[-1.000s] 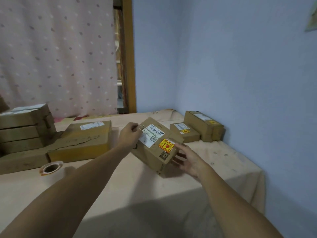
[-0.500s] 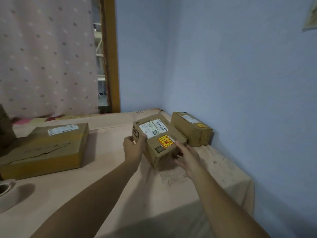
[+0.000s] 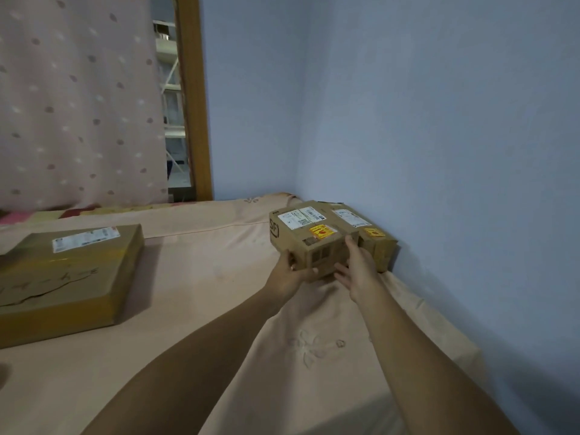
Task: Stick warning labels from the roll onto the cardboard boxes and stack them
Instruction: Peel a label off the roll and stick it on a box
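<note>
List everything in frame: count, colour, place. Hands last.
SF box: 1, brown cardboard, far right of the table, between both hands.
wall-side box: 1, brown, just right of the SF box, by the wall.
warning labels: 2, yellow with red, one on top of each of those boxes.
flat box: 1, brown, yellowish tape, left side.
tablecloth: 1, peach, under everything.
curtain: 1, pink, dotted, back left.
door frame: 1, wooden, right of the curtain.
wall: blue, back and right.
left hand: grips the SF box's near left corner.
right hand: flat against its right side.
</note>
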The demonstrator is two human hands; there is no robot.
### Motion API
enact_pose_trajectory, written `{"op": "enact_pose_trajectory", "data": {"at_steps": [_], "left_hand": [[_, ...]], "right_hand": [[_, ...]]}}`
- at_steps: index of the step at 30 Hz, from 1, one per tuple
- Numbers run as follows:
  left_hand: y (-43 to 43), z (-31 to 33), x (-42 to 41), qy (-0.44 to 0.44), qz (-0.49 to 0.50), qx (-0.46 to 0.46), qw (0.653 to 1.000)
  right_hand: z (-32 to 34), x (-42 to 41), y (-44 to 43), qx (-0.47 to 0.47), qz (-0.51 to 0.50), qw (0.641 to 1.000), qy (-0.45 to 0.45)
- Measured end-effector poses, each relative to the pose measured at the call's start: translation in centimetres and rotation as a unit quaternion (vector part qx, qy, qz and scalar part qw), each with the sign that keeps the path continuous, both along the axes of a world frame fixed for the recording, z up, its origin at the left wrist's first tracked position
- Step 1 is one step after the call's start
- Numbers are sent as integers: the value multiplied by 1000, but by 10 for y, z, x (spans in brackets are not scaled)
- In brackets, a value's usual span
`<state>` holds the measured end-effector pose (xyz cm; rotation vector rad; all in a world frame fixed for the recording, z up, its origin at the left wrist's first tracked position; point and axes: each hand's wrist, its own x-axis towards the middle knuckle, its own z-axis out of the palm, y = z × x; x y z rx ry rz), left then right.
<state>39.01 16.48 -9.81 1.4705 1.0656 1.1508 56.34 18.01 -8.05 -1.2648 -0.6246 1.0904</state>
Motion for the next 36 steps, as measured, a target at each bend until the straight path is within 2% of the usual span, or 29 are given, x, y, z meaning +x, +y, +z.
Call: {"op": "enact_pose_trajectory", "data": {"at_steps": [3,7,10,18,26,36], "left_hand": [[5,-5,12,38,-12,33,999],[21,-8,27,-16,11,26,999],[31,-6,31,-31,6,10,999],[54,-16,31,2,-33,-32,999],[43,-12,37,48,3,-7,999],[19,1,20,119,17,-19,993]], "right_hand": [[-11,-1,6,13,3,996,-92],[-23,-4,8,32,2,973,-229],[-30,-4,10,42,30,962,-266],[-50,7,19,32,62,963,-262],[-61,10,19,13,74,966,-249],[-48,-4,1,0,102,963,-249]]}}
